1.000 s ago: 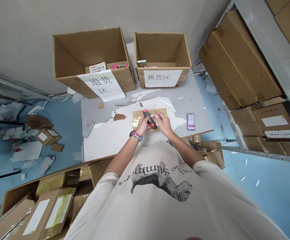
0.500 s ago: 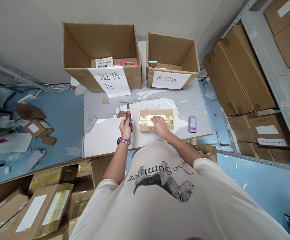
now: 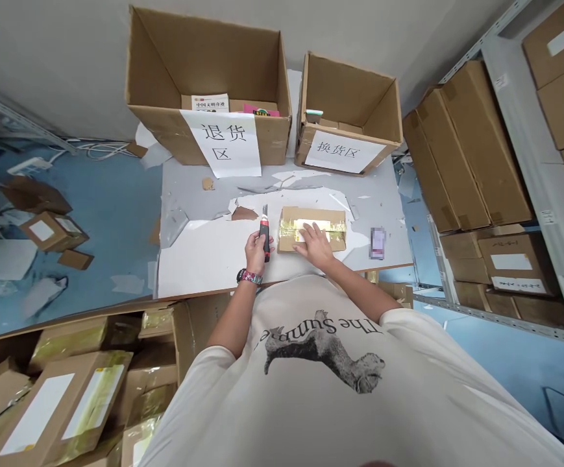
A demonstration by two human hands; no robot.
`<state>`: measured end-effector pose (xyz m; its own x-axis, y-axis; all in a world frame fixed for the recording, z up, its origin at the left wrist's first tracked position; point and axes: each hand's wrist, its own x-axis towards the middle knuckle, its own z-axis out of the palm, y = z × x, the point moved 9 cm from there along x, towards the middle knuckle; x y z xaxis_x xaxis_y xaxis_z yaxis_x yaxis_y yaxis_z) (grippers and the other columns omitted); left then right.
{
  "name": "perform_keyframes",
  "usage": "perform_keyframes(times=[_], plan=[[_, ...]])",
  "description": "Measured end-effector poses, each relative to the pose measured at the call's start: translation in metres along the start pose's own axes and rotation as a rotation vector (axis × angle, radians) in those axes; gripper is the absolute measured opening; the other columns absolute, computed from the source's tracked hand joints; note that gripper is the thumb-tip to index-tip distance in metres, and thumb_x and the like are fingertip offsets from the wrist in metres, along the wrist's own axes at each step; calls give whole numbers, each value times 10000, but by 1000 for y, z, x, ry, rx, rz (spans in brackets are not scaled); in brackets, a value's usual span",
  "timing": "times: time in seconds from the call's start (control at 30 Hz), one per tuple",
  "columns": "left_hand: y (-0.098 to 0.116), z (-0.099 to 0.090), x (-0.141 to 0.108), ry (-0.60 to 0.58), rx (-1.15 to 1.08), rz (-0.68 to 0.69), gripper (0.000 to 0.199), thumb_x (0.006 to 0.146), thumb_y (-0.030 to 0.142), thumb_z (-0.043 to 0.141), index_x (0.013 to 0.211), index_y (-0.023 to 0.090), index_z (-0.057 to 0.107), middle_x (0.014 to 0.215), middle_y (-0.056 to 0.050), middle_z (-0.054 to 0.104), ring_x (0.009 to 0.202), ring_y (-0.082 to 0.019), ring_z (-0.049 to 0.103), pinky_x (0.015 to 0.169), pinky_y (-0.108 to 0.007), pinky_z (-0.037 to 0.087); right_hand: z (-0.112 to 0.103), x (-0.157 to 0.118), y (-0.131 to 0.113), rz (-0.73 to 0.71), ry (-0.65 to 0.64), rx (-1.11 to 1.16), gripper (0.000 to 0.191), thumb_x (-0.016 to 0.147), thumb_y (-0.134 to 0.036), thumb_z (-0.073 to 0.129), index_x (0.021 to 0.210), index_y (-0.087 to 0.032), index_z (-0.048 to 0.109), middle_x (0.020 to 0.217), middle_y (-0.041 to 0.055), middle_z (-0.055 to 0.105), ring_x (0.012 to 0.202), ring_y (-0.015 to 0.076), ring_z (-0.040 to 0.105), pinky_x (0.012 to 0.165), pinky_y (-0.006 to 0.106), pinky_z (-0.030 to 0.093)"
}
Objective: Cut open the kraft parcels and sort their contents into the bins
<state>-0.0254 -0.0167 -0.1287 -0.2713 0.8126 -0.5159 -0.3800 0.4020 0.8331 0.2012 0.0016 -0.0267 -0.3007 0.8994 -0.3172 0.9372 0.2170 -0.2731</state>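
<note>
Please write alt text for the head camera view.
A person's left hand grips a red-and-black utility knife upright, while the right hand rests on a taped cardboard parcel on a grey table. A returns carton and an exchange carton, both open, stand beyond.

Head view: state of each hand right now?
Left hand: closed, holding a red-and-black utility knife.
Right hand: open, lying flat on a taped cardboard parcel.

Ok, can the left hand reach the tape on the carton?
Probably yes: the left hand, holding a utility knife, is just beside the taped carton, with nothing between; the right hand rests on it.
</note>
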Motion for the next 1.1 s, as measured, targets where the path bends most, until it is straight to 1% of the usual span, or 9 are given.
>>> perform_keyframes(times=[0.17, 0.27, 0.47, 0.6, 0.67, 0.83, 0.93, 1.03, 1.1], plan=[[-9, 15, -3, -99, 78, 47, 523, 914, 634, 832, 1226, 243, 679, 1049, -83, 838, 871, -220, 788, 725, -330, 623, -6, 22, -2, 33, -24, 1, 669, 1158, -630, 684, 1628, -155, 655, 1742, 263, 593, 1679, 483, 444, 1332, 697, 462], [-10, 19, -4, -114, 137, 106, 515, 948, 664, 777, 1236, 247, 685, 1111, -92, 836, 971, -239, 795, 824, -355, 629, -11, 35, -1, 81, -61, -7, 714, 1082, -724, 765, 1536, -176, 704, 1675, 264, 613, 1591, 494, 500, 1253, 675, 534], [-5, 23, 1, -170, 218, 166, 484, 983, 644, 770, 1240, 240, 700, 1110, -82, 820, 988, -238, 774, 917, -372, 626, -14, 44, -14, 149, -35, 5, 752, 987, -740, 871, 1492, -214, 689, 1597, 246, 622, 1495, 482, 596, 1286, 721, 482], [3, 24, 1, -212, 216, 194, 395, 999, 565, 781, 1222, 243, 729, 1142, -91, 841, 1074, -242, 800, 1033, -401, 636, -8, 48, -26, 188, -19, 38, 856, 927, -710, 934, 1564, -222, 635, 1630, 255, 599, 1562, 551, 550, 1277, 790, 465], [3, 23, -1, -234, 198, 161, 391, 986, 544, 808, 1218, 236, 742, 1110, -100, 856, 1069, -262, 819, 1019, -421, 655, -3, 51, -29, 197, -44, 48, 889, 880, -681, 980, 1563, -231, 632, 1640, 258, 593, 1573, 584, 535, 1271, 824, 453], [4, 7, -1, -265, 174, 98, 443, 907, 547, 877, 1185, 223, 760, 959, -71, 848, 957, -284, 851, 922, -423, 680, 2, 50, -29, 182, -86, 16, 877, 823, -577, 1040, 1529, -247, 638, 1648, 245, 600, 1564, 566, 562, 1304, 836, 408], [6, -13, 3, -233, 186, 91, 452, 874, 545, 898, 1169, 227, 769, 917, -54, 837, 877, -278, 854, 852, -400, 676, 0, 44, -34, 130, -54, -18, 824, 844, -563, 1029, 1513, -262, 654, 1631, 228, 627, 1562, 526, 574, 1363, 845, 307], [10, -33, 8, -198, 212, 89, 454, 861, 521, 905, 1187, 228, 787, 986, -74, 855, 839, -273, 853, 791, -376, 667, -2, 37, -41, 82, -13, -54, 803, 859, -531, 1025, 1514, -238, 665, 1630, 247, 636, 1603, 496, 541, 1428, 807, 195], [16, -42, 8, -192, 237, 119, 455, 860, 511, 905, 1202, 229, 803, 1061, -88, 868, 842, -273, 857, 794, -375, 669, -2, 34, -44, 68, 6, -64, 801, 871, -516, 1015, 1524, -220, 660, 1628, 262, 645, 1631, 490, 515, 1445, 786, 175]])
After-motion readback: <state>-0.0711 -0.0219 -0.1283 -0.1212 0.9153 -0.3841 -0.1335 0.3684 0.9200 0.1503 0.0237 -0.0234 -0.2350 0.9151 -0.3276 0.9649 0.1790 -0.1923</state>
